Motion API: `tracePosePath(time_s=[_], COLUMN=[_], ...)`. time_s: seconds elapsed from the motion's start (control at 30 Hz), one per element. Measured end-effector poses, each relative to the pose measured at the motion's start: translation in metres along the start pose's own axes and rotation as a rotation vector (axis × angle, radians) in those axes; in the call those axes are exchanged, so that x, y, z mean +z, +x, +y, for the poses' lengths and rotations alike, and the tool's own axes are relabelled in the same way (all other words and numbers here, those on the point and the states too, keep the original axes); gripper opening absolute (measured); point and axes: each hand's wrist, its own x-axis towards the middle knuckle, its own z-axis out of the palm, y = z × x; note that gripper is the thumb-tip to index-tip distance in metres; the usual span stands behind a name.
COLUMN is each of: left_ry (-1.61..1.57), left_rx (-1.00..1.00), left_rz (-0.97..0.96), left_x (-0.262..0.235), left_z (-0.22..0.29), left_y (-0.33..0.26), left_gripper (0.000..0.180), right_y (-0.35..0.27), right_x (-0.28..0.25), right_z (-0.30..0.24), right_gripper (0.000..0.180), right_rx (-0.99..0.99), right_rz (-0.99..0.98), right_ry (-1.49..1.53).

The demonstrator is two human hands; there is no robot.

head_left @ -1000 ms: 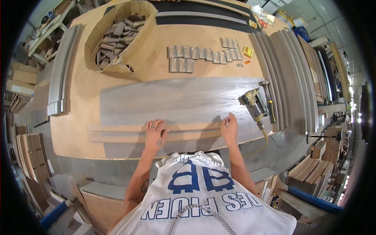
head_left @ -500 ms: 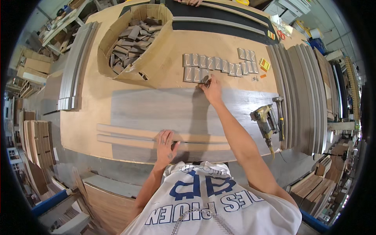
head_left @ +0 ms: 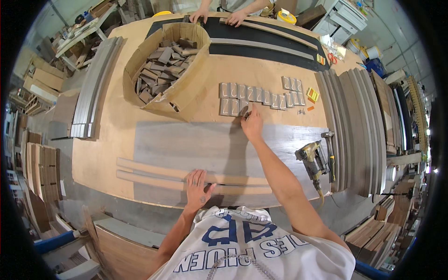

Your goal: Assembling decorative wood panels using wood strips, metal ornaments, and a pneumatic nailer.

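My left hand [head_left: 198, 185] lies flat, fingers spread, on two long pale wooden strips [head_left: 154, 171] at the near edge of a grey wood panel [head_left: 205, 144]. My right arm reaches far across the panel. My right hand [head_left: 252, 123] pinches a small grey wooden block [head_left: 244, 109] at the near end of two rows of like blocks [head_left: 261, 95] laid out on the plywood table [head_left: 107, 135].
A yellow nail gun [head_left: 313, 157] rests on the panel's right end. A cardboard box of grey offcuts [head_left: 165, 70] stands at the back left. Stacks of curved grey boards [head_left: 359, 121] flank the table on the right and left [head_left: 95, 86]. Another person's hands [head_left: 219, 16] work on dark strips at the far edge.
My right hand left the near strips a second ago, reached across the panel to the rows of blocks, and now closes on one block. My left hand stays on the strips.
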Motion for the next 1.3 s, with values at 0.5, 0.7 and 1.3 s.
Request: tracePosePath(time_s=[0.5,0.7,1.3], left_ry=[0.011,0.008,-0.021], left_rx=[0.000,-0.016,0.000], left_rz=[0.006,-0.008,0.020], left_x=[0.000,0.004,0.004], left_z=[-0.001,-0.004,-0.004], left_y=[-0.005,-0.003,-0.009], left_gripper=[0.061,0.063,0.065], right_y=[-0.005,0.002,-0.051], right_x=[-0.001,-0.010,-0.066], right_z=[-0.024,-0.035,-0.029], right_gripper=[0.086,0.089,0.101], right_rx=[0.058,0.096,0.137], right_rz=[0.101,0.048,0.038], right_ry=[-0.178,-0.216,-0.441])
